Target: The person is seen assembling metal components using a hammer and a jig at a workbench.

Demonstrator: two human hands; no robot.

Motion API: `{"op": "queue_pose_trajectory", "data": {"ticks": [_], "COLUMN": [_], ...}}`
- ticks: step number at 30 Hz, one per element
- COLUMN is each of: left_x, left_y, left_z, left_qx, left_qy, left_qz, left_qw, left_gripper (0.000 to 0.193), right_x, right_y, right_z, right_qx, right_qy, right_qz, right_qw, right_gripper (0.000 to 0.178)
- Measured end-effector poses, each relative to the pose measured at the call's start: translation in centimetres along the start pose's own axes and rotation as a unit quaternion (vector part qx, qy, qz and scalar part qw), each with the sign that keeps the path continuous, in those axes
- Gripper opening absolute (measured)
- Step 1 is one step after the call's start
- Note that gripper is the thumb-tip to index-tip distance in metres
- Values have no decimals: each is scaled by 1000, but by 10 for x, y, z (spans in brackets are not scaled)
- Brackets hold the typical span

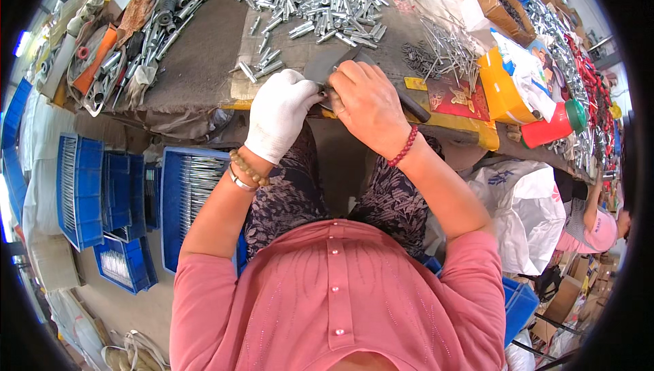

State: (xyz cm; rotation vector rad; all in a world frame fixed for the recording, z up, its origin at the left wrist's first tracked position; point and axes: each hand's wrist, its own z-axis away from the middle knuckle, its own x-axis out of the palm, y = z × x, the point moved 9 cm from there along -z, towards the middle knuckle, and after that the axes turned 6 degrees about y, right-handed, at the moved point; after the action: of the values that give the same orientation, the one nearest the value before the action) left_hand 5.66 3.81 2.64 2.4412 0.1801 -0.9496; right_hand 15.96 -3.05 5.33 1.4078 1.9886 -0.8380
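Grey-brown workbench (204, 38), silver metal tubes (320, 0) heaped on top, blue plastic bins (88, 190) below. White-gloved left hand (278, 115), bare right hand (371, 105) pinch small dark piece (325, 90) at bench edge — mostly finger-covered, shape unclear.

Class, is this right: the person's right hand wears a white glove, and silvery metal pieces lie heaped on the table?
Not quite. The head view shows the white glove on the left hand; the right hand is ungloved. Silvery metal pieces do lie heaped on the table.
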Motion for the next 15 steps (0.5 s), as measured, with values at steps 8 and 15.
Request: {"op": "queue_pose_trajectory", "data": {"ticks": [8,15], "left_x": [-3,-5], "left_y": [2,6], "left_z": [1,-1], "left_qx": [5,26], "left_qy": [11,38], "left_qz": [2,12], "left_qw": [1000,999], "left_gripper": [11,10], "right_x": [-8,-1], "right_y": [9,19], "right_z": [-2,-11], "right_qx": [29,40], "right_qy": [15,-44], "right_qz": [-55,-85], "right_qw": [998,995], "right_gripper": [14,15]}}
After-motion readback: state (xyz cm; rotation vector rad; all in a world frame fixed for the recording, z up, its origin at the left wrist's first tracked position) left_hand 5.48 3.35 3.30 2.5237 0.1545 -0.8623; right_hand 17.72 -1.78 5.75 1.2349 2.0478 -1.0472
